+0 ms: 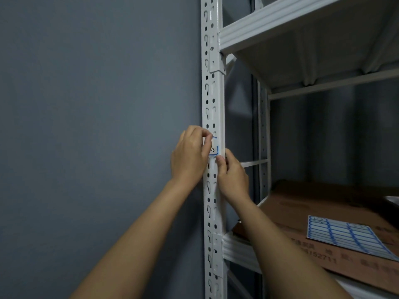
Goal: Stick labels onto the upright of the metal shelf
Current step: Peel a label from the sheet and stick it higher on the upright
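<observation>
Left hand (190, 155): reaching up on an extended forearm, back of hand facing the camera, grip pinching the left edge of the label (213, 150) between curled fingertips and thumb. Right hand (232, 175): rising from below, grip curling at the label's lower right corner, thumb tip touching the blue border. Label: white, blue-edged, with handwriting, lying against the front face of the white perforated upright (212, 93), midway between two shelf beams. Label sheet (345, 236): lying flat on brown cardboard (302, 212) on the lower shelf, well apart from both hands.
</observation>
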{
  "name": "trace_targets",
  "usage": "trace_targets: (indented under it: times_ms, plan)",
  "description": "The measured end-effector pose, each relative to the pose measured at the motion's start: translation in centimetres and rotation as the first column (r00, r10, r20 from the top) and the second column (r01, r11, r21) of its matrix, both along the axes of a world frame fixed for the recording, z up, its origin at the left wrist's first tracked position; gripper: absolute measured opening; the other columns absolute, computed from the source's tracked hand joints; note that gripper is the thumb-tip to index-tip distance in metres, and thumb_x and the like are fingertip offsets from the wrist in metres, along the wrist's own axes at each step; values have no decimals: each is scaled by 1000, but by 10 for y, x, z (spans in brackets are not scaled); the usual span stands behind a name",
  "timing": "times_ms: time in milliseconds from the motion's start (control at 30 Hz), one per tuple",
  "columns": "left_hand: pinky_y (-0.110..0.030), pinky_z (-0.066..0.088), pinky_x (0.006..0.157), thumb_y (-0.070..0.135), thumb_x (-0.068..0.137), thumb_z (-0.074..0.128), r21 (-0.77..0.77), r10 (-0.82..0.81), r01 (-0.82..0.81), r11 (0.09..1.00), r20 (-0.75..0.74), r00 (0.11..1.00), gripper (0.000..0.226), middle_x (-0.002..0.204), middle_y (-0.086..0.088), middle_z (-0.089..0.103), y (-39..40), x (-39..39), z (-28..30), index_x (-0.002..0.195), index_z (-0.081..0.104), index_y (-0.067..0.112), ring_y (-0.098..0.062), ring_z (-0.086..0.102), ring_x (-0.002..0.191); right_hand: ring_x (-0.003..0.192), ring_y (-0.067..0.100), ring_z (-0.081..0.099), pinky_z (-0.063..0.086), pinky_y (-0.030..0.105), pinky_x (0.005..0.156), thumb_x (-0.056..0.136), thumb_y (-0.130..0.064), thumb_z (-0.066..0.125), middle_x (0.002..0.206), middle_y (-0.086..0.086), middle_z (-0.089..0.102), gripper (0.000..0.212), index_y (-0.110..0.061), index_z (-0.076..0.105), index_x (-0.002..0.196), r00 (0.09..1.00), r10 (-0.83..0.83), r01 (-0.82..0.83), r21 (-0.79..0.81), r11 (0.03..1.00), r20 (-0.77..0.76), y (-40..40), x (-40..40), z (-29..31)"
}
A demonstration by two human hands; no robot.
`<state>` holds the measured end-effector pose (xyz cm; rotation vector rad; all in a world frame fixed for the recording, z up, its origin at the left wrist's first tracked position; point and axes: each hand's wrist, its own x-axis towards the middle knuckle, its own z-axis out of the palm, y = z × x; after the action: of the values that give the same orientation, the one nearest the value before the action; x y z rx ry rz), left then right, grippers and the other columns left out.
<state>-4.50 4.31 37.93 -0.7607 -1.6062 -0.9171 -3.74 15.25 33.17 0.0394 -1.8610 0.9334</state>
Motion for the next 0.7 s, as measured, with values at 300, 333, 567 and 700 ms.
trace_targets:
  times_ms: [300, 333, 567, 700]
  plan:
    - [-31, 45, 74, 24, 95, 52, 1, -108, 109, 994, 156, 982, 16, 100, 3, 59, -16, -7, -10, 92, 66, 16, -14, 55, 89, 87, 23, 65, 53, 44, 79, 99, -33, 45, 93, -1, 69, 19, -26, 61, 108, 995, 95, -95, -78, 992, -3, -1, 5, 3]
    - [-30, 45, 74, 24, 95, 53, 19, -141, 140, 990, 188, 972, 16, 100, 3, 60, -16, -8, -11, 92, 66, 16, -13, 55, 86, 87, 21, 66, 53, 46, 81, 99, -32, 47, 93, -3, 71, 18, -28, 62, 108, 991, 130, -130, -94, 987, 0, 1, 6, 4]
    - [-28, 48, 67, 18, 93, 56, 114, -420, 406, 907, 322, 848, 24, 76, 14, 66, -17, -2, -21, 75, 60, 34, -3, 58, 67, 98, 4, 62, 49, 21, 86, 91, -20, 64, 110, -7, 64, 30, -23, 65, 120, 967, 108, -110, 6, 994, -231, 0, 31, 13]
    - [-17, 46, 64, 15, 94, 55, 191, -513, 476, 858, 329, 793, 23, 75, 15, 66, -15, 3, -24, 78, 61, 31, 6, 57, 65, 82, 1, 65, 50, 14, 74, 87, -15, 70, 89, -8, 71, 13, -28, 71, 89, 948, 247, -245, 36, 969, -200, -5, 39, 18]
